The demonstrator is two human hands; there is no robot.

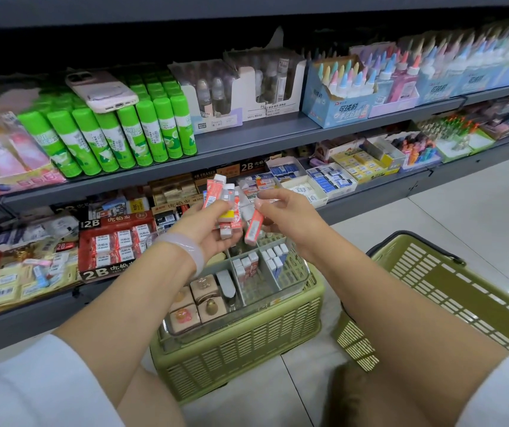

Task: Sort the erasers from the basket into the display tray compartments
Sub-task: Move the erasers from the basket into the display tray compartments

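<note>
My left hand (208, 224) grips a bunch of long erasers (225, 200) in red-and-white sleeves, one with a yellow band, fanned upward. Just to the right, my right hand (281, 208) pinches a single red-sleeved eraser (254, 226) that hangs down at a slant. Both hands hover above the clear display tray (296, 280), which sits on an upturned green basket (247, 343). The tray's far compartments hold red-and-white erasers (247, 265) and blue-and-white erasers (274, 257). Its near compartments hold square boxed novelty erasers (197, 298).
A second green basket (450, 282) lies tilted on the tiled floor at my right. Shelves (262, 143) ahead carry green glue sticks (114, 131), glue bottles, boxed 2B erasers (114, 238) and a phone (100, 90) lying on the glue sticks.
</note>
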